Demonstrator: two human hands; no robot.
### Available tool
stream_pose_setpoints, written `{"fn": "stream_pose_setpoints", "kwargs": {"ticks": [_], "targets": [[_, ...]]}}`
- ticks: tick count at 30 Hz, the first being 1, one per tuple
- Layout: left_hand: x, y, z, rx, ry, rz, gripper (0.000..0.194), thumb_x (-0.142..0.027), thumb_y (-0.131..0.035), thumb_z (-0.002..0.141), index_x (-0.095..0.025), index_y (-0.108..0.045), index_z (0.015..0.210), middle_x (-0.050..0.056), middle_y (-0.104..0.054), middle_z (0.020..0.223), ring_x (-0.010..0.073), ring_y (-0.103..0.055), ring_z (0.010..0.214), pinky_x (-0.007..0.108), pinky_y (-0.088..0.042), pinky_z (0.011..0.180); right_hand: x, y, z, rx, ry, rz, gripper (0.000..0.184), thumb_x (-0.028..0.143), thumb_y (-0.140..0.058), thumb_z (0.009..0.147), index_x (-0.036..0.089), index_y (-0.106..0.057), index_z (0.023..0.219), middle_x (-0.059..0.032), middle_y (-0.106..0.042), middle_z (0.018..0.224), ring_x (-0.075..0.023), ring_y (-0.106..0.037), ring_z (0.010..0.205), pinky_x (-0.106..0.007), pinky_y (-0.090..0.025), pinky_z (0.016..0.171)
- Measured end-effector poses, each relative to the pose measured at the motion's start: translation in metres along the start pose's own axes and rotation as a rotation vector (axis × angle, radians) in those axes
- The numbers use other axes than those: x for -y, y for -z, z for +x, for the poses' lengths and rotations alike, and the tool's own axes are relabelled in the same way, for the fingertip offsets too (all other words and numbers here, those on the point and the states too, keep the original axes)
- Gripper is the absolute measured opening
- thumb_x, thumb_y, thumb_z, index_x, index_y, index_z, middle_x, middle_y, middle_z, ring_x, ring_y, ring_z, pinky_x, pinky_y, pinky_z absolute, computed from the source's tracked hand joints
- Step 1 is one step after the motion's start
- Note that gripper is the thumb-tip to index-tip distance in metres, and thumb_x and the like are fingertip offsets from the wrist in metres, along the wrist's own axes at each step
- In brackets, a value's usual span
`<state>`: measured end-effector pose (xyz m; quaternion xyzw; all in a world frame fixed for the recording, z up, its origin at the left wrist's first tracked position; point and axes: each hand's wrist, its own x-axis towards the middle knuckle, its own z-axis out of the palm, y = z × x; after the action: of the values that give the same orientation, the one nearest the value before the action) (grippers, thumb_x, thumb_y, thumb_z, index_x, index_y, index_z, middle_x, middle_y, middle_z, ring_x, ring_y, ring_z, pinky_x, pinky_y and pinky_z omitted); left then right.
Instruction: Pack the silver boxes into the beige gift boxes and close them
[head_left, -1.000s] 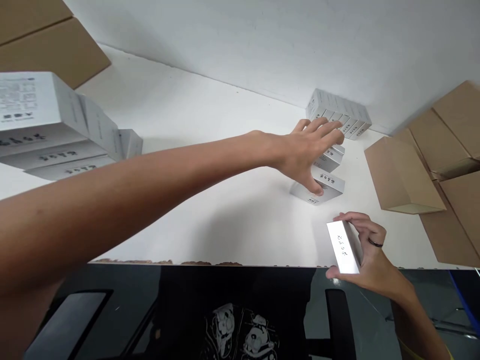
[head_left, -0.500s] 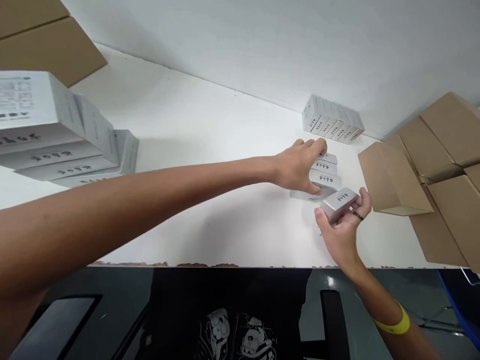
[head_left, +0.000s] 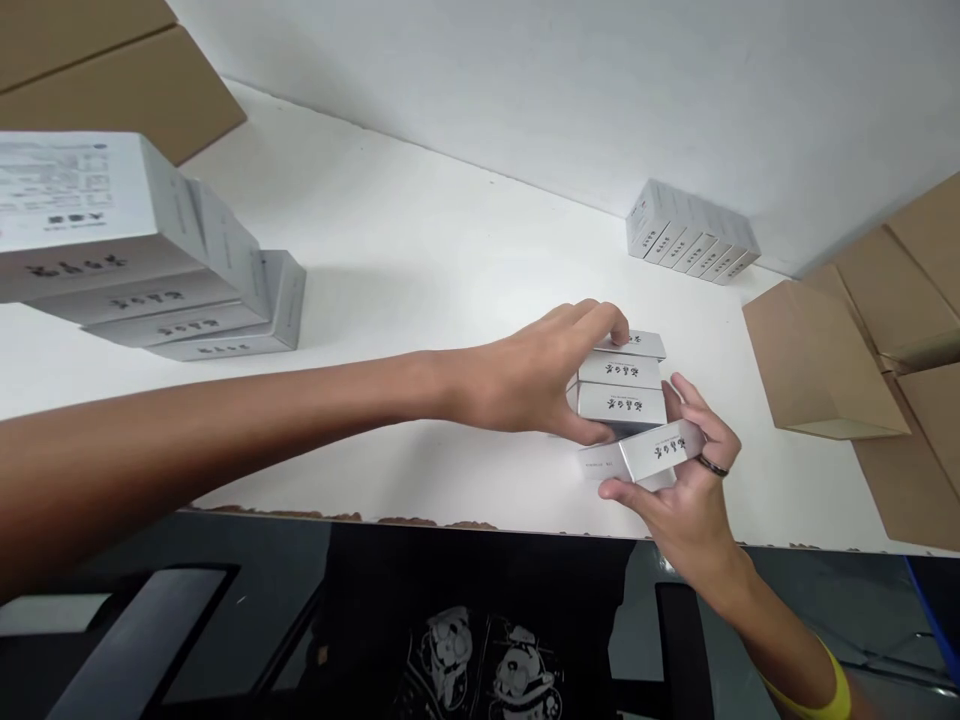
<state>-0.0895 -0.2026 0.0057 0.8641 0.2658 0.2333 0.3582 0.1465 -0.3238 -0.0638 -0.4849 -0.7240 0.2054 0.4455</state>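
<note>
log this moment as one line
left hand: spanning three white boxes | right hand: holding one white box | box row: behind

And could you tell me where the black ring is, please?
In the head view, the black ring is right of centre, worn on the right hand, which holds a white box.

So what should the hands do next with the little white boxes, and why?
Probably the right hand should turn its box to line up with the row of boxes. It's held askew, right by the row's near end, while the others lie roughly parallel and the left hand spans them, perhaps keeping them together.
</note>
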Motion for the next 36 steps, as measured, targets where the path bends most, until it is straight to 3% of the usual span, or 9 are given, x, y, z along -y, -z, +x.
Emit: {"fn": "stream_pose_setpoints", "kwargs": {"ticks": [5, 7, 10, 13, 16, 20, 24, 29, 36], "targets": [[-0.002, 0.009, -0.025, 0.044, 0.019, -0.044, 0.070, -0.052, -0.091, 0.077, -0.025, -0.049, 0.126, 0.011, -0.064, 0.126, 0.0277, -0.062, 0.109, 0.036, -0.054, 0.080, 0.026, 0.013, -0.005, 0.148, 0.048, -0.056, 0.070, 0.024, -0.080, 0.098, 0.032, -0.032, 0.149, -0.0182, -0.046, 0.164, -0.0339, -0.046, 0.157, -0.074, -0.036, 0.127], [-0.001, 0.009, -0.033, 0.051, 0.008, -0.044, 0.077, -0.056, -0.093, 0.077, -0.025, -0.049, 0.132, 0.013, -0.063, 0.133, 0.0291, -0.063, 0.114, 0.039, -0.056, 0.086, 0.032, 0.016, -0.003, 0.159, 0.096, -0.099, 0.067, 0.017, -0.077, 0.098, 0.030, -0.036, 0.149, -0.0182, -0.044, 0.166, -0.0344, -0.044, 0.158, -0.074, -0.035, 0.128], [0.003, 0.002, -0.043, 0.041, -0.046, -0.033, 0.089, -0.059, -0.093, 0.077, -0.026, -0.043, 0.143, 0.019, -0.055, 0.151, 0.0360, -0.059, 0.134, 0.048, -0.058, 0.101, 0.036, 0.019, 0.004, 0.171, 0.181, -0.142, 0.072, 0.011, -0.078, 0.094, 0.031, -0.040, 0.152, -0.0167, -0.035, 0.173, -0.0364, -0.038, 0.161, -0.074, -0.040, 0.126], [0.007, -0.007, -0.052, 0.018, -0.121, 0.044, 0.104, -0.067, -0.091, 0.076, -0.028, -0.035, 0.154, 0.026, -0.032, 0.170, 0.0445, -0.036, 0.159, 0.061, -0.054, 0.114, 0.037, 0.020, 0.011, 0.240, 0.275, -0.216, 0.082, 0.006, -0.076, 0.094, 0.032, -0.035, 0.160, -0.0153, -0.041, 0.171, -0.0358, -0.041, 0.159, -0.079, -0.029, 0.130], [0.013, -0.011, -0.058, 0.001, -0.157, 0.154, 0.111, -0.073, -0.088, 0.076, -0.029, -0.032, 0.160, 0.029, -0.018, 0.176, 0.0489, -0.024, 0.164, 0.072, -0.047, 0.119, 0.035, 0.021, 0.014, 0.285, 0.337, -0.293, 0.089, 0.004, -0.075, 0.094, 0.027, -0.030, 0.166, -0.0168, -0.039, 0.172, -0.0345, -0.041, 0.160, -0.078, -0.025, 0.132], [0.022, -0.003, -0.059, -0.001, -0.113, 0.207, 0.115, -0.072, -0.092, 0.071, -0.030, -0.037, 0.162, 0.028, -0.020, 0.176, 0.0535, -0.023, 0.162, 0.081, -0.039, 0.118, 0.031, 0.023, 0.012, 0.281, 0.412, -0.356, 0.101, 0.002, -0.077, 0.092, 0.019, -0.020, 0.173, -0.0196, -0.040, 0.171, -0.0345, -0.043, 0.158, -0.075, -0.028, 0.133], [0.034, 0.006, -0.055, 0.003, -0.060, 0.127, 0.128, -0.070, -0.099, 0.060, -0.035, -0.033, 0.165, 0.025, -0.021, 0.177, 0.0535, -0.022, 0.163, 0.079, -0.040, 0.120, 0.030, 0.024, 0.008, 0.259, 0.480, -0.407, 0.104, -0.001, -0.080, 0.087, 0.013, -0.022, 0.173, -0.0217, -0.042, 0.169, -0.0370, -0.046, 0.155, -0.074, -0.033, 0.132], [0.042, 0.004, -0.053, -0.003, -0.061, 0.062, 0.139, -0.075, -0.099, 0.052, -0.036, -0.030, 0.167, 0.022, -0.020, 0.177, 0.0516, -0.017, 0.165, 0.075, -0.039, 0.124, 0.029, 0.023, 0.005, 0.251, 0.478, -0.397, 0.105, -0.004, -0.079, 0.086, 0.014, -0.024, 0.173, -0.0202, -0.044, 0.168, -0.0373, -0.045, 0.157, -0.075, -0.028, 0.133], [0.041, 0.003, -0.053, 0.004, -0.031, 0.004, 0.131, -0.079, -0.094, 0.061, -0.033, -0.030, 0.166, 0.023, -0.018, 0.177, 0.0498, -0.015, 0.166, 0.073, -0.038, 0.126, 0.025, 0.022, 0.002, 0.232, 0.481, -0.381, 0.108, -0.003, -0.081, 0.083, 0.017, -0.024, 0.173, -0.0184, -0.041, 0.171, -0.0391, -0.048, 0.154, -0.075, -0.030, 0.133]]}}
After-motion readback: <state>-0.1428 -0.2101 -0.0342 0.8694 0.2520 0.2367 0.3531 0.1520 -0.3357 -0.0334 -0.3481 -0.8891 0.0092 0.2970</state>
